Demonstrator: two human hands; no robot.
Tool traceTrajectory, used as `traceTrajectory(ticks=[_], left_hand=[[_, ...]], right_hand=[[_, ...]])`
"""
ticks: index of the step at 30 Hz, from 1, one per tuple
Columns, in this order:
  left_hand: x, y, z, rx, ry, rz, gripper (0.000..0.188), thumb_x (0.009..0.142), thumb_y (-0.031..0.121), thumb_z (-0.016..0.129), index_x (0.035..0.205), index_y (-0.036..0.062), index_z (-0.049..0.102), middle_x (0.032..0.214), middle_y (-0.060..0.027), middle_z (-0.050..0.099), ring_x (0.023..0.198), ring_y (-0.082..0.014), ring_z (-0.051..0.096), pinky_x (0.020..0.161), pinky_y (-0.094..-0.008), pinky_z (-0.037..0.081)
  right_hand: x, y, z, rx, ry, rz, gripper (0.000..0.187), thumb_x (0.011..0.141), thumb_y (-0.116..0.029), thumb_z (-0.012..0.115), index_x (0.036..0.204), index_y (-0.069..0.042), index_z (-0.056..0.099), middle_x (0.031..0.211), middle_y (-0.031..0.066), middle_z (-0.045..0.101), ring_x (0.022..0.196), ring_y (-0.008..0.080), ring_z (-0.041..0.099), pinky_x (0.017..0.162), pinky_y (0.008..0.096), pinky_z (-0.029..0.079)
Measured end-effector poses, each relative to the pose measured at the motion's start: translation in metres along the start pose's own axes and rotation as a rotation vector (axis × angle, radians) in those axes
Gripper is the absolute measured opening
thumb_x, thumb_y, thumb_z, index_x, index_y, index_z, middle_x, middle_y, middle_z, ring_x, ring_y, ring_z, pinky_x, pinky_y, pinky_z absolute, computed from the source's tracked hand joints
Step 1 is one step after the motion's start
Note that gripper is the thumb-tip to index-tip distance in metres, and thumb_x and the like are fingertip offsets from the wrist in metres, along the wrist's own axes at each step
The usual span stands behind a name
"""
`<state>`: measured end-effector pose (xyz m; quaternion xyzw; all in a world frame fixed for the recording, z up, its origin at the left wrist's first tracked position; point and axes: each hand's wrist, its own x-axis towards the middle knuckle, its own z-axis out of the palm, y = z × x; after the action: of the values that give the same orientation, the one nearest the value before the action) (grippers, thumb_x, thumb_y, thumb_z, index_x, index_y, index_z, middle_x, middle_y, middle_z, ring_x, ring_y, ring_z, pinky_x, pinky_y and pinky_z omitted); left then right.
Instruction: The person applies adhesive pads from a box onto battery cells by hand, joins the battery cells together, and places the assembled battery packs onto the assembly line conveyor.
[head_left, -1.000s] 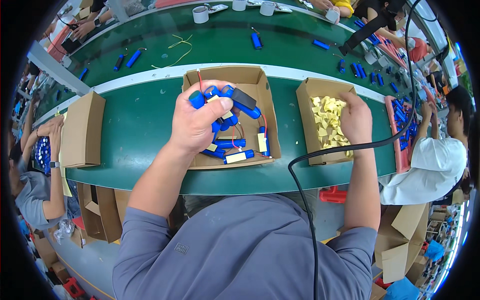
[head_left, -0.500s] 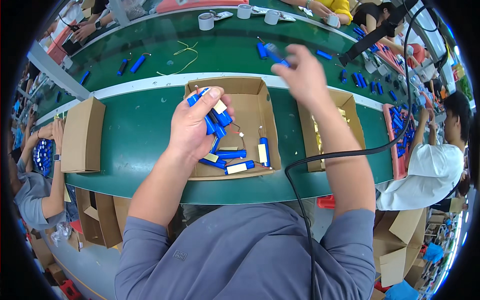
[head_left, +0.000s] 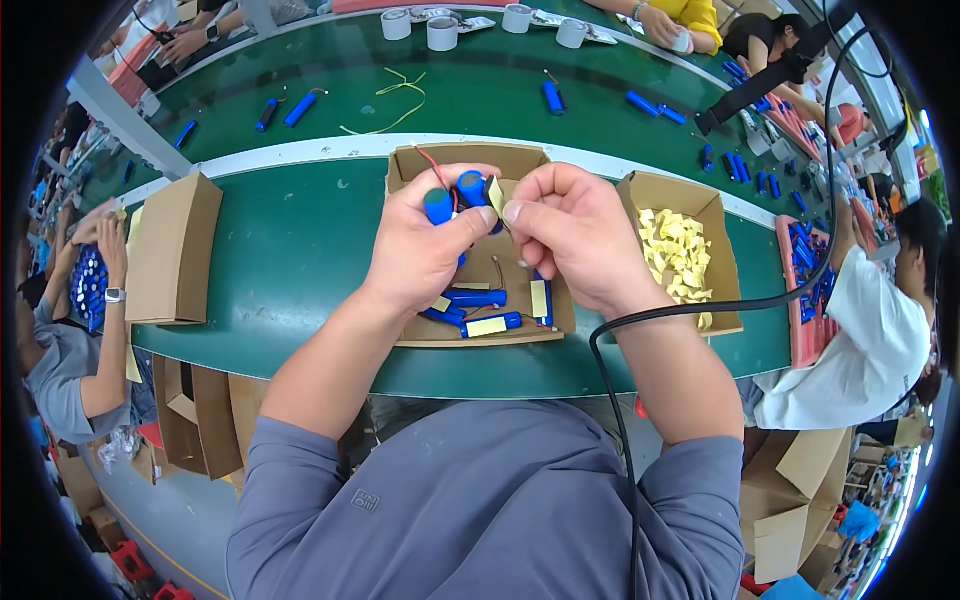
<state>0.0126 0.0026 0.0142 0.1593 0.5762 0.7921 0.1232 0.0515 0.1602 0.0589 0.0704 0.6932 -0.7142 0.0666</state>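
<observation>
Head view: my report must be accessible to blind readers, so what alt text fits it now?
The left hand holds blue cylinders above a cardboard box with more inside, while the right hand appears to pinch a yellow piece beside them. To the right, a second box of yellow scraps stands on a green table.

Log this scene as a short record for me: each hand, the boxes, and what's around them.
Left hand: gripping blue batteries
Right hand: fingers curled at a yellow strip; exact grip unclear
Middle box: open, more blue batteries inside
Right box: open, yellow scraps inside
Surface: green table
Cable: black, crossing in front of the right forearm
</observation>
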Motion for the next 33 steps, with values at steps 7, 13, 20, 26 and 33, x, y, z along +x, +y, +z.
traceTrajectory(ticks=[7,13,20,26,33], left_hand=[[-0.006,-0.001,-0.004,0.211,-0.149,0.178,0.025,0.079,-0.001,0.063,0.104,0.0006,0.06,0.091,-0.0013,0.058,0.081,-0.0062,0.052,0.069,-0.0215,0.044],[-0.006,0.001,-0.004,0.239,-0.15,0.197,0.022,0.078,0.002,0.061,0.1,0.0025,0.062,0.083,0.0011,0.059,0.073,-0.0043,0.051,0.063,-0.0204,0.042],[-0.007,-0.001,-0.005,0.297,-0.133,0.296,0.021,0.077,0.002,0.061,0.098,0.0029,0.063,0.081,-0.0008,0.06,0.072,-0.0058,0.052,0.064,-0.0216,0.044],[-0.009,0.004,-0.006,0.369,-0.182,0.324,0.024,0.078,-0.003,0.06,0.101,0.0,0.061,0.088,-0.0019,0.06,0.079,-0.0067,0.052,0.07,-0.0223,0.043],[-0.007,0.0,-0.008,0.37,-0.185,0.324,0.022,0.077,-0.003,0.06,0.099,0.0001,0.061,0.086,-0.0007,0.06,0.075,-0.0063,0.051,0.067,-0.0213,0.042]], right_hand=[[-0.007,0.004,0.002,0.201,-0.056,0.033,0.013,0.078,-0.009,0.065,0.081,-0.002,0.055,0.066,0.0032,0.058,0.05,0.0067,0.053,0.038,0.0186,0.037],[-0.008,0.008,0.006,0.24,-0.03,0.004,0.013,0.077,-0.009,0.066,0.079,-0.002,0.055,0.064,0.0042,0.058,0.048,0.0078,0.053,0.036,0.0191,0.038],[-0.008,0.011,0.006,0.283,-0.05,0.008,0.01,0.077,-0.008,0.064,0.078,-0.002,0.055,0.064,0.0055,0.059,0.049,0.0097,0.056,0.036,0.0194,0.041],[-0.007,0.014,0.003,0.298,-0.079,0.007,0.012,0.077,-0.009,0.065,0.077,-0.002,0.055,0.063,0.0062,0.06,0.049,0.011,0.057,0.036,0.0199,0.042],[-0.006,0.012,0.005,0.285,-0.093,0.024,0.012,0.077,-0.009,0.064,0.077,-0.002,0.055,0.063,0.007,0.06,0.049,0.0116,0.058,0.037,0.0206,0.043]])
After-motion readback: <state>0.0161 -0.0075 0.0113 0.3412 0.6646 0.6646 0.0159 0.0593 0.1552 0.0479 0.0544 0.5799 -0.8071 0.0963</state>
